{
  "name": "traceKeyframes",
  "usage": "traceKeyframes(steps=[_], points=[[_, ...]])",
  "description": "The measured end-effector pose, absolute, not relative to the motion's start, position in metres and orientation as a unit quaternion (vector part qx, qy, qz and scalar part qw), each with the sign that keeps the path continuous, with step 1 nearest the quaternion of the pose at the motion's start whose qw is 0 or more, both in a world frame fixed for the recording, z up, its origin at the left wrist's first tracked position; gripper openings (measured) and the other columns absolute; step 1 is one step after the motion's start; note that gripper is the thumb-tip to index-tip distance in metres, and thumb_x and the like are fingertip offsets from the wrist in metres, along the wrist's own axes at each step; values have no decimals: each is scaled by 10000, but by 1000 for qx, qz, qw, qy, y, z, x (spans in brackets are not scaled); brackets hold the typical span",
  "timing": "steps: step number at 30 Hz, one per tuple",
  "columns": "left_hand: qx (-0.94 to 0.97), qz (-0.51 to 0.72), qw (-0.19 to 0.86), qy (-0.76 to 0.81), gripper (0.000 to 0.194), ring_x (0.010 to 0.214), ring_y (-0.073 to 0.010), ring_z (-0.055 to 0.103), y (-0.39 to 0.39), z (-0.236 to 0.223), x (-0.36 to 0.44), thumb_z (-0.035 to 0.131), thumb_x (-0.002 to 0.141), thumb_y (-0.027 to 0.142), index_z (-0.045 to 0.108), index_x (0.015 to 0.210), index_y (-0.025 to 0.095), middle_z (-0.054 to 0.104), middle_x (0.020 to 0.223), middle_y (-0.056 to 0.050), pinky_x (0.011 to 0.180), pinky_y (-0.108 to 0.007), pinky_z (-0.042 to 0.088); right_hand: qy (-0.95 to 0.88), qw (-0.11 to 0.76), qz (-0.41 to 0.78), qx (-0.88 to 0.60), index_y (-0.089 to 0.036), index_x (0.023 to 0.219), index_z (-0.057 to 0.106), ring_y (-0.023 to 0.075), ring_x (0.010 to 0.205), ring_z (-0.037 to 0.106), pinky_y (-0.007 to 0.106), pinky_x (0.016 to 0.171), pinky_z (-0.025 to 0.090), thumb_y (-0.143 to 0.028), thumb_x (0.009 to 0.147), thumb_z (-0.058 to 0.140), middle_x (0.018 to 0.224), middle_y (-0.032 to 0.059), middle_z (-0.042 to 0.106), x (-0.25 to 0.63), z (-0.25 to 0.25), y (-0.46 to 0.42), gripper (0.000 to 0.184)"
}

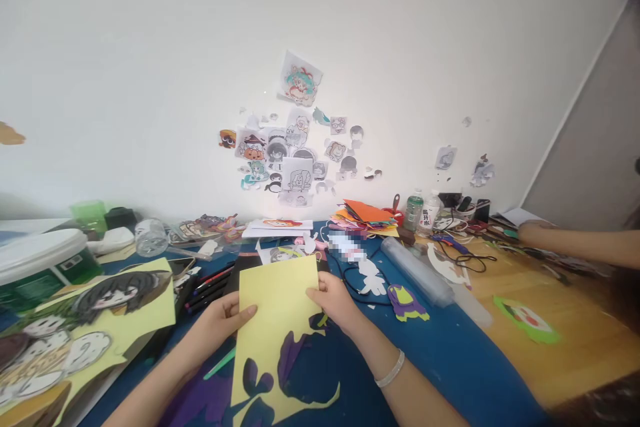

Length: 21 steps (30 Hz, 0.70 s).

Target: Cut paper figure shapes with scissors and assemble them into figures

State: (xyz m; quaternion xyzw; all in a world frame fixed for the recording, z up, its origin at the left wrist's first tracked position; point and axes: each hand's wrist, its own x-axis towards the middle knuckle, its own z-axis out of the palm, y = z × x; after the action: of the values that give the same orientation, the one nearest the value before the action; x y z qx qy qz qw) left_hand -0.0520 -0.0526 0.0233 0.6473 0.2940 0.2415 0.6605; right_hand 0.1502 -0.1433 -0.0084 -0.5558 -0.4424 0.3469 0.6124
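Observation:
A yellow sheet of paper (277, 300) with curved shapes cut out of its lower part is held up between my two hands. My left hand (230, 313) pinches its left edge, thumb on the front face. At the upper right edge, my right hand (333, 297) grips it the same way; a bracelet circles that wrist. Through the cut-outs show the blue table cover (320, 373) and purple paper (200, 397). A green pen-like stick (220, 363) lies by my left wrist. Several dark pens (213, 287) lie beyond my left hand.
On the left are cartoon cut-outs on yellow paper (120, 293) and a white-lidded tub (45, 260). Coloured paper (367, 211), bottles (415, 210) and a clear plastic roll (417, 270) stand or lie right of centre. Another person's arm (580, 240) reaches in over the wooden table (565, 293).

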Motion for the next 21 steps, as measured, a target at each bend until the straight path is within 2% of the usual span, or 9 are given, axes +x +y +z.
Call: traceKeyframes(steps=[8,10,12,14,16,19,21], points=[[676,185,668,251,495,837,-254,638,-48,26,-58,663,635,474,590,1013,162,692,917,-79,772,-368,500,-436,644,379,-502,-142,905,577,249,781,637,368,693,486,-391,624,665,808,69,675,149,-4,-145,385],[691,184,652,252,463,808,-236,636,-50,27,-57,628,658,499,595,969,157,691,877,-70,726,-335,499,-423,660,385,-487,-141,912,569,237,747,641,363,695,486,-400,613,673,798,68,675,150,-4,-145,409],[717,186,623,252,428,663,-194,628,-49,25,-56,554,698,543,597,858,148,680,737,-49,619,-288,486,-406,673,382,-486,-143,888,565,224,713,639,344,676,486,-415,604,671,786,66,673,151,-3,-145,408],[752,192,578,251,447,474,-139,556,-47,23,-55,455,740,580,567,738,148,631,601,-20,506,-252,436,-383,684,373,-497,-150,857,561,210,703,633,309,639,480,-427,605,655,797,64,669,154,-1,-146,386],[795,197,515,255,471,389,-103,477,-44,20,-56,376,774,584,541,694,150,599,575,-7,462,-239,391,-357,687,367,-515,-156,846,559,186,671,620,262,572,458,-424,615,631,800,57,665,158,1,-148,362],[864,178,393,259,452,475,-120,497,-41,19,-61,361,795,550,574,728,156,592,634,-13,480,-232,368,-321,675,359,-558,-158,864,566,144,561,576,204,454,370,-398,617,599,726,32,650,168,6,-153,346],[907,161,301,248,395,581,-143,530,-41,20,-65,407,791,513,603,762,171,599,719,-24,527,-233,374,-294,667,348,-589,-163,889,571,135,542,561,186,429,321,-377,608,579,706,24,643,174,7,-156,353]])
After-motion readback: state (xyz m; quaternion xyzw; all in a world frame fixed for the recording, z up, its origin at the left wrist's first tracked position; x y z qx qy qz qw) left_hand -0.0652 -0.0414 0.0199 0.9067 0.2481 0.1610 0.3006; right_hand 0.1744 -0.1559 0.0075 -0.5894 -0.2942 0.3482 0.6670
